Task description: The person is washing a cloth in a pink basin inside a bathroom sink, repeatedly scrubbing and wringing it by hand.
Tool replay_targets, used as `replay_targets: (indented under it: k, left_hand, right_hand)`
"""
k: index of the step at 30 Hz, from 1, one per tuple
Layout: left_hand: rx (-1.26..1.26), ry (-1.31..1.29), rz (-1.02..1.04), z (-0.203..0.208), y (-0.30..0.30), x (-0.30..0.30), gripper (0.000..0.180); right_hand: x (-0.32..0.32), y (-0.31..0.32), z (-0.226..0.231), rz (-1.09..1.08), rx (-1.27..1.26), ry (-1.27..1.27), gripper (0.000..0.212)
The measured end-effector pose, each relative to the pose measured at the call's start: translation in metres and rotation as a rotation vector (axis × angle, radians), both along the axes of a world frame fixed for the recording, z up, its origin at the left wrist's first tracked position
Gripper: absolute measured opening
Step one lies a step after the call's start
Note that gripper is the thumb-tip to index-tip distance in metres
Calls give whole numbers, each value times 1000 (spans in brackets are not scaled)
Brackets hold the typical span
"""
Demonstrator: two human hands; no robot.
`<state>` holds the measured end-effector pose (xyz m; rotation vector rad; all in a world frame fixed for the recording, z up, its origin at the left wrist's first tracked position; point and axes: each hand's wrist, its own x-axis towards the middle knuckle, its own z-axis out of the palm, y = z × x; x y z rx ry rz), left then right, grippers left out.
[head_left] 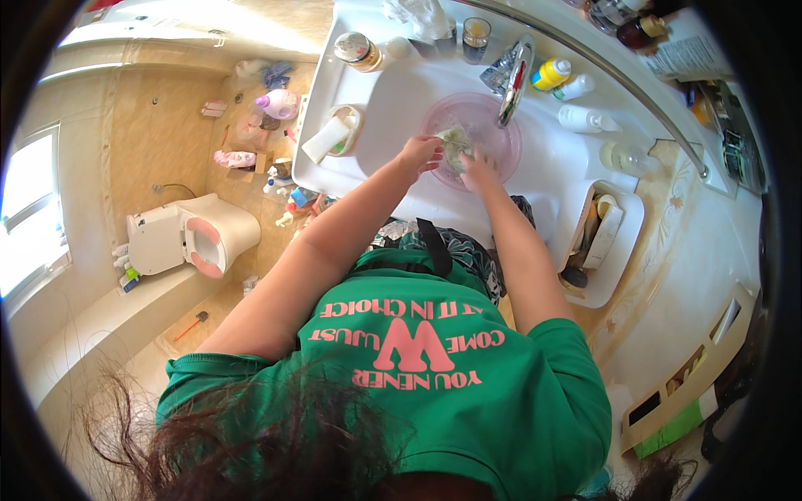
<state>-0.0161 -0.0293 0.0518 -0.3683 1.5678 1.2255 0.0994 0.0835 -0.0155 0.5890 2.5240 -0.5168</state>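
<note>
In the head view, a white washbasin (399, 102) is spreading its smooth, glossy counter before the person, and tan tiled walls (159, 125) are rising at the left beside a bright window (33, 200). A white toilet (154, 240) is standing there with its lid raised, showing pink pads on the seat.

One round, translucent pink basin (506, 138) is sitting in the washbasin below one curved chrome faucet (518, 75). One pale green cloth (455, 144), crumpled and wet-looking, is lying inside the pink basin between the two hands. The left hand (422, 155) is closing its curled fingers on the cloth's edge; the right hand (479, 169) is reaching over the rim with fingers partly spread against the cloth, and whether it is gripping cannot be told.

Four plastic bottles are lining the counter right of the faucet: one yellow (550, 75), two white (585, 119) and one see-through greenish (625, 159). One clear drinking glass (476, 40) and one lidded jar (358, 52) are standing along the far side, and one white tube (327, 139) is resting across an oval container (349, 125).
</note>
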Motion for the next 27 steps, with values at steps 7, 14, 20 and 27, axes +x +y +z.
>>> replay_targets:
  k: [7, 14, 20, 27]
  left_hand:
    - [53, -23, 44, 0, -2, -6, 21]
    - [-79, -213, 207, 29, 20, 5, 40]
    - [578, -641, 261, 8, 6, -10, 62]
    - [821, -404, 84, 21, 14, -16, 44]
  right_hand:
    - [5, 31, -75, -215, -233, 269, 27]
    - [-19, 17, 45, -196, -339, 821, 24]
    - [-19, -23, 142, -210, -498, 1048, 20]
    - [-20, -61, 177, -100, -337, 1061, 18]
